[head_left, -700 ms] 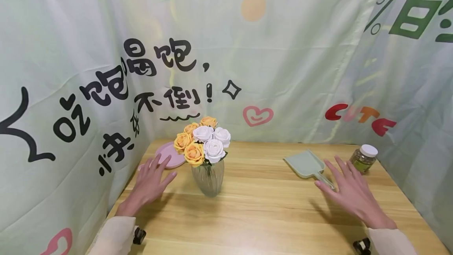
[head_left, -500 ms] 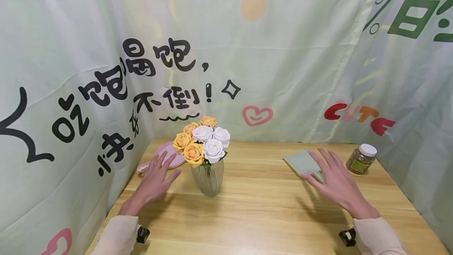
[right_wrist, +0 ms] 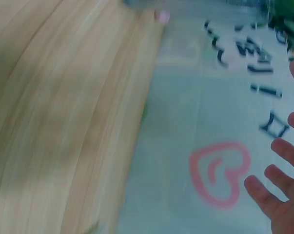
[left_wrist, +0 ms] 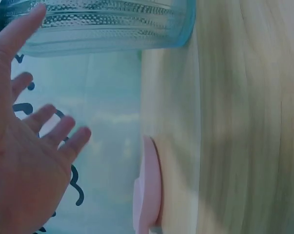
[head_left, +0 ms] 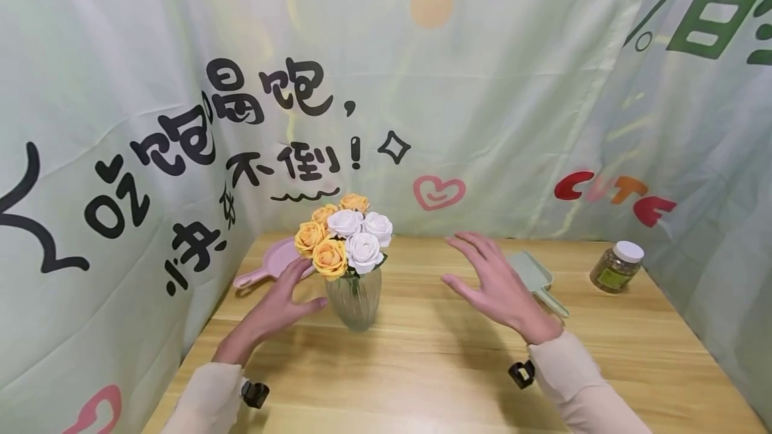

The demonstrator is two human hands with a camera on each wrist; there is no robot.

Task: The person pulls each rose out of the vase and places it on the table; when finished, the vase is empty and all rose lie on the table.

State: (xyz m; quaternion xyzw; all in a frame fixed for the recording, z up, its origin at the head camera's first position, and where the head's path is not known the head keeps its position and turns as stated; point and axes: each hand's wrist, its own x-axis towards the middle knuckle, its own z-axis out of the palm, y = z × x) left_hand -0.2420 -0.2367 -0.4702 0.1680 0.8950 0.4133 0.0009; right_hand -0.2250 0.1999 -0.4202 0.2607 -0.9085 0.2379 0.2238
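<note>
Glass vase (head_left: 356, 310), ribbed, one: upright on my wood-grain table (head_left: 410, 380), between my two hands. Contents: white roses (head_left: 364, 252) and yellow-orange roses (head_left: 330, 258), with green leaves.

My left hand (head_left: 279, 310): just beside the vase, on its left. Grip wide, thumb spread away from the fingers, its tip towards the glass; whether it touches, I cannot tell.

My right hand (head_left: 497, 290): raised above the table, well apart from the vase, on its right. Grip wide, fingers spread, palm turned inward.

Pink pan (head_left: 277, 258): on the table beyond my left hand, partly hidden by the fingers and roses; handle to the left.

Pale green dustpan (head_left: 533, 272): beyond my right hand, which covers part of it; handle towards the near right.

Clear jar (head_left: 615, 270), white lid, dark contents: upright, far right.

Printed cloth (head_left: 512, 119): hung behind, with black characters, a pink heart and "CUTE".
</note>
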